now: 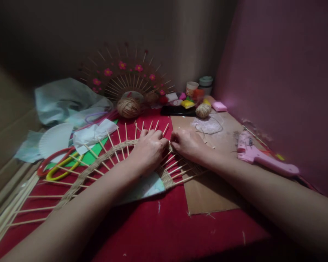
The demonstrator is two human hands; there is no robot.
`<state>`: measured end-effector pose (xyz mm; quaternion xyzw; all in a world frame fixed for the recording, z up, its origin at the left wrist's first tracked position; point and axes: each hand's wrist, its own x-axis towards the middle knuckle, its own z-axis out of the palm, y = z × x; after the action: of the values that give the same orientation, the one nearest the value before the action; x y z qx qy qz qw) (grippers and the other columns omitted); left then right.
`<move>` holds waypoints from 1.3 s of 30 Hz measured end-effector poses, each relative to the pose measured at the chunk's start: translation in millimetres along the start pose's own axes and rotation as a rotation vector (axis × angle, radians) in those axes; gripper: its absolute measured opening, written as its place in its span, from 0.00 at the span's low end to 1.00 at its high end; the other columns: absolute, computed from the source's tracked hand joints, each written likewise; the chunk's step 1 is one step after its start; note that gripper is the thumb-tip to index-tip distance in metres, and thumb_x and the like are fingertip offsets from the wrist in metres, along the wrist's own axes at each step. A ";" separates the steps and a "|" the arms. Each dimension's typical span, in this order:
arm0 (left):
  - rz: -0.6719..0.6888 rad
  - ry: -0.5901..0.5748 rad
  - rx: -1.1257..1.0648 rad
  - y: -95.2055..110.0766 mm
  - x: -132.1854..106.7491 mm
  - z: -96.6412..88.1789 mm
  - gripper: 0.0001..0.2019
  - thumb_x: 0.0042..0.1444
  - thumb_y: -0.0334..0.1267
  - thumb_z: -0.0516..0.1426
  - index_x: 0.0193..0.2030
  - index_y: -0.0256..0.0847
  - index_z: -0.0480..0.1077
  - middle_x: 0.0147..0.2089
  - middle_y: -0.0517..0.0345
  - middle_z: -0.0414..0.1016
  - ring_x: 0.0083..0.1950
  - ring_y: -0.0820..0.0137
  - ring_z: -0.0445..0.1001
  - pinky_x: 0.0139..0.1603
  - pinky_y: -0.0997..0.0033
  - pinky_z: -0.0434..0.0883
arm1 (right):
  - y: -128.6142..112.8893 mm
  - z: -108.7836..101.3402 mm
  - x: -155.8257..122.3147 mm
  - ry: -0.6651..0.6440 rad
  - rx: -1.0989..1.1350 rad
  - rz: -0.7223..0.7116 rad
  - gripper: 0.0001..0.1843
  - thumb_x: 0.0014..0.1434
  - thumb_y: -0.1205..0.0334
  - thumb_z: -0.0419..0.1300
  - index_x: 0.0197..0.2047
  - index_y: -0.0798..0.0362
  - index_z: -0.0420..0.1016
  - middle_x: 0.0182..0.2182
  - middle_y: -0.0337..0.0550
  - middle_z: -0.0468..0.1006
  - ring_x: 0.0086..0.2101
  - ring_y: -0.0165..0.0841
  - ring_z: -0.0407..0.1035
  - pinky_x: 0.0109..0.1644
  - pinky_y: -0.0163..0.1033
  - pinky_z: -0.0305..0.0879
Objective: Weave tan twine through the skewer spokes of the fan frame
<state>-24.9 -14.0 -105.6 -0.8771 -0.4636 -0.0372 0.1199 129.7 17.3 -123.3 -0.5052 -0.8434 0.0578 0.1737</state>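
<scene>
A half-round fan frame of thin wooden sticks, with a woven twine band (83,176), lies spread on the red table. Over the band's upper part is my left hand (151,147), its fingers curled down and closed on the frame. Close beside it, my right hand (187,143) is closed in a pinch at the frame's right part; what its fingertips hold is hidden. A smaller inner twine weave (166,178) joins the sticks below my hands. Under the frame, a pale patterned sheet (144,187) shows in part.
Cardboard (213,200) lies under the right side, with a pink glue gun (262,156) beyond. Twine balls (129,107), a dark phone (177,110) and cups (192,88) stand behind. A finished flowered fan (122,65) leans at the back. Scissors with yellow and red handles (53,173) lie left.
</scene>
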 end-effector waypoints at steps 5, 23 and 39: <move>-0.004 -0.015 0.017 1.8 -0.2 3.2 0.10 0.60 0.33 0.48 0.36 0.37 0.71 0.36 0.49 0.69 0.39 0.62 0.63 0.43 0.60 0.57 | -1.2 0.0 -0.5 -0.009 0.015 0.019 0.09 0.55 0.62 0.53 0.33 0.55 0.74 0.29 0.49 0.77 0.30 0.34 0.67 0.31 0.36 0.52; -0.091 -0.018 -0.129 -5.3 1.5 12.9 0.11 0.59 0.33 0.49 0.38 0.41 0.73 0.35 0.53 0.68 0.39 0.63 0.65 0.38 0.63 0.57 | 3.4 -0.6 -10.7 0.066 0.203 -0.083 0.11 0.55 0.68 0.55 0.35 0.51 0.79 0.33 0.43 0.76 0.31 0.30 0.67 0.34 0.34 0.56; -0.186 -0.106 -0.278 -3.6 6.8 4.0 0.13 0.59 0.34 0.49 0.42 0.43 0.75 0.36 0.52 0.70 0.40 0.64 0.67 0.40 0.63 0.61 | -3.2 -3.5 -13.3 0.006 -0.024 -0.145 0.12 0.57 0.62 0.54 0.38 0.48 0.79 0.34 0.43 0.76 0.30 0.32 0.67 0.30 0.36 0.50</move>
<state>-24.2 -5.7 -107.7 -0.8393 -0.5389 -0.0654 -0.0311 134.0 3.9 -122.3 -0.4449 -0.8779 0.0335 0.1737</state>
